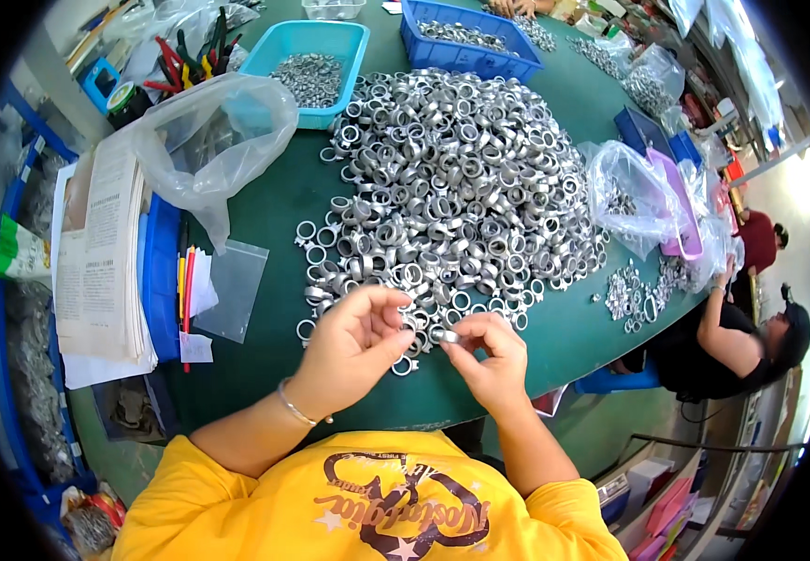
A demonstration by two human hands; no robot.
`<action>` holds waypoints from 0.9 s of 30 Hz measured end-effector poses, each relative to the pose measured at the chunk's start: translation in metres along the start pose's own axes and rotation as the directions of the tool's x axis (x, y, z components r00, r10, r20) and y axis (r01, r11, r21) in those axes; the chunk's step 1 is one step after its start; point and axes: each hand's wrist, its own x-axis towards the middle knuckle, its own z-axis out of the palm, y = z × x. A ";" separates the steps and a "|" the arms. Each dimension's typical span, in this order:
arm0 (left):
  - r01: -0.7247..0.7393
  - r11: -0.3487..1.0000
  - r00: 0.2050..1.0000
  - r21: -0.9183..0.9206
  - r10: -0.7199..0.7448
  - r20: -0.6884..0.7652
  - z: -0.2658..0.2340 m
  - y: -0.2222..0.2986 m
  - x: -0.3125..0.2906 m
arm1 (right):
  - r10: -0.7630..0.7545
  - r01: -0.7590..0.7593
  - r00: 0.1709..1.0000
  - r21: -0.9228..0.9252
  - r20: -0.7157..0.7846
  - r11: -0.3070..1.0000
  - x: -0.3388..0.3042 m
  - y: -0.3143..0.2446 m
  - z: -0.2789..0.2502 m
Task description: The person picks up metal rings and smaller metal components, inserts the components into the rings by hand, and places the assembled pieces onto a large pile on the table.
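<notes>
My right hand (495, 363) pinches a small silver metal ring (445, 336) between thumb and index finger, just above the near edge of the pile. Across from it, my left hand (353, 348) has loosely curled fingers, with its thumb tip pointing toward the ring and apart from the index finger. Nothing shows in that hand, though its palm is partly hidden. A large heap of similar metal rings (465, 178), some with small side lugs, covers the middle of the green table (269, 210). Loose rings lie beneath and between my hands.
Beyond the heap stand a turquoise tray (360, 47) and a blue crate (526, 67), both holding small metal parts. Plastic bags (227, 140), pliers (180, 65) and stacked papers (106, 252) are at left. At right, a person (718, 341) sits beside smaller part piles (643, 290).
</notes>
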 end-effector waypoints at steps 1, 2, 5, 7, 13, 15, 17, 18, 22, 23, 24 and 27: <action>0.069 0.997 0.998 0.024 -0.070 0.011 -0.001 -0.015 -0.006 | -0.036 0.036 0.999 0.002 -0.004 0.999 -0.002 -0.002 0.001; 0.131 0.991 0.991 -0.021 -0.131 0.025 0.002 -0.023 -0.012 | -0.063 0.063 0.998 0.000 -0.006 0.998 -0.005 -0.004 0.002; 0.145 0.983 0.986 -0.113 -0.134 0.103 0.010 -0.037 -0.023 | -0.127 0.128 0.992 0.042 -0.020 0.991 -0.013 -0.009 0.003; 0.109 0.992 0.988 -0.071 -0.100 0.115 0.011 -0.039 -0.026 | -0.151 0.155 0.988 0.122 -0.042 0.980 -0.016 -0.010 0.006; -0.149 0.931 0.986 0.332 0.116 0.116 0.003 -0.033 -0.025 | 0.029 -0.075 0.993 0.434 0.112 0.898 -0.030 -0.007 0.010; -0.226 0.871 0.974 0.436 0.202 0.101 0.006 -0.029 -0.024 | 0.071 -0.141 0.985 0.491 0.159 0.860 -0.031 -0.006 0.010; -0.319 0.817 0.948 0.481 0.285 0.145 0.004 -0.029 -0.022 | 0.088 -0.170 0.977 0.468 0.193 0.867 -0.034 -0.003 0.010; -0.323 0.813 0.946 0.484 0.288 0.147 0.004 -0.029 -0.022 | 0.095 -0.184 0.973 0.456 0.210 0.871 -0.035 -0.002 0.009; -0.327 0.805 0.945 0.495 0.292 0.150 0.004 -0.029 -0.022 | 0.114 -0.216 0.963 0.441 0.245 0.871 -0.036 0.001 0.009; -0.327 0.804 0.945 0.498 0.292 0.148 0.004 -0.029 -0.022 | 0.113 -0.218 0.961 0.440 0.252 0.871 -0.036 0.000 0.008; -0.323 0.806 0.946 0.496 0.289 0.146 0.004 -0.029 -0.022 | 0.112 -0.221 0.959 0.440 0.259 0.871 -0.035 -0.001 0.007; -0.324 0.806 0.946 0.496 0.290 0.147 0.004 -0.028 -0.022 | 0.099 -0.209 0.961 0.446 0.257 0.870 -0.035 -0.001 0.007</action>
